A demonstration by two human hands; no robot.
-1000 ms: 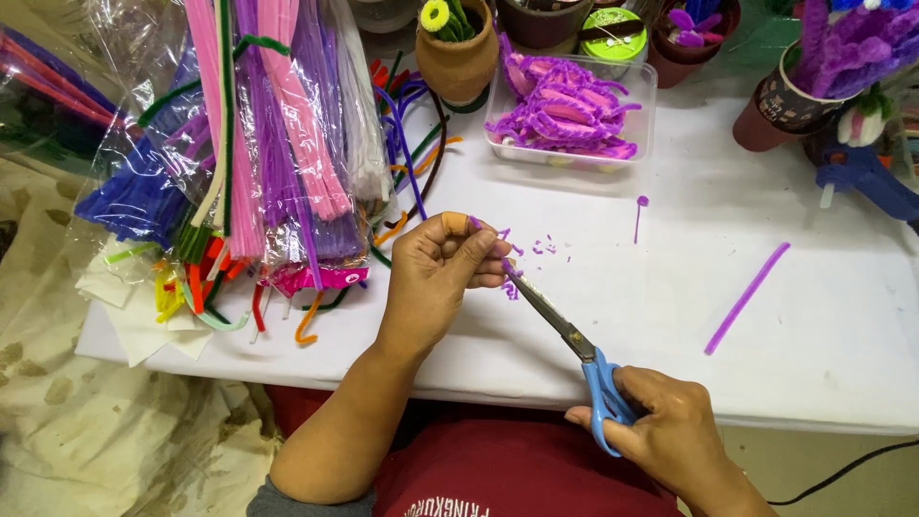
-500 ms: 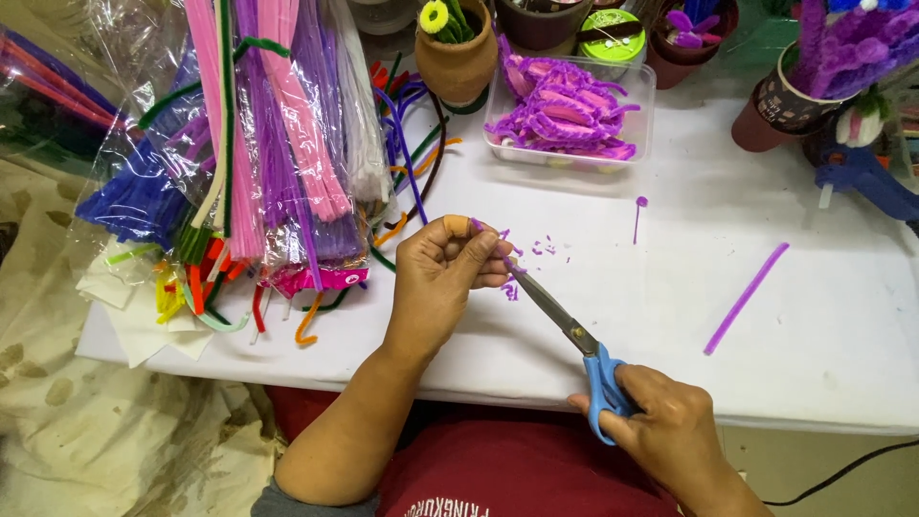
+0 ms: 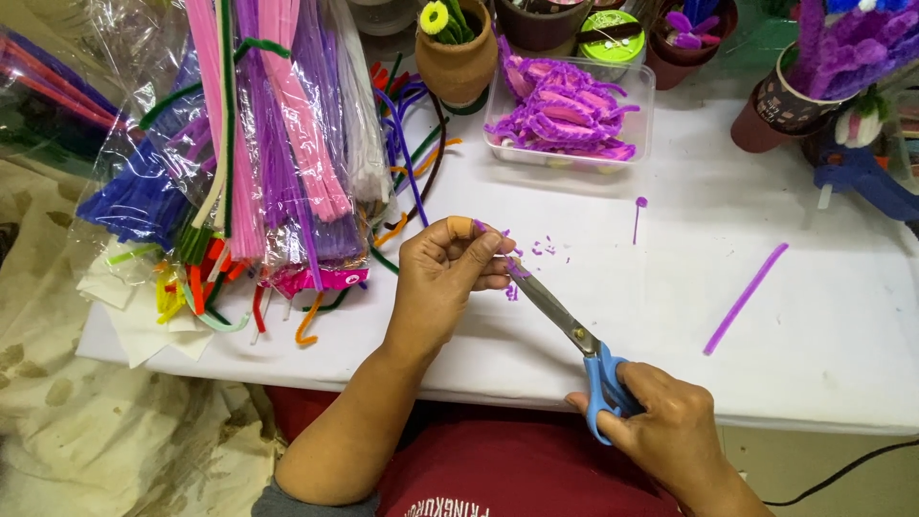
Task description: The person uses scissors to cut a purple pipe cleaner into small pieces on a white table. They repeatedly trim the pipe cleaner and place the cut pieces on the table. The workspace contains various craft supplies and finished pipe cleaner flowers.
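Observation:
My left hand (image 3: pixel 442 278) is closed around a short purple pipe cleaner piece (image 3: pixel 481 227), pinched between thumb and fingers above the white table (image 3: pixel 823 325). My right hand (image 3: pixel 661 426) grips the blue handles of a pair of scissors (image 3: pixel 560 316) near the table's front edge. The metal blades point up-left and meet the purple piece at my left fingertips. Small purple clippings (image 3: pixel 541 249) lie scattered on the table just beyond the blades.
Bags of coloured pipe cleaners (image 3: pixel 258 163) are piled at the left. A clear tray of purple twisted pieces (image 3: pixel 565 105) stands at the back, beside a clay pot (image 3: pixel 458 57) and brown pots. A long purple stem (image 3: pixel 745 297) lies at the right, near a blue glue gun (image 3: pixel 862 177).
Both hands have stayed almost in place. The scissors shifted slightly along the purple piece at my left fingertips.

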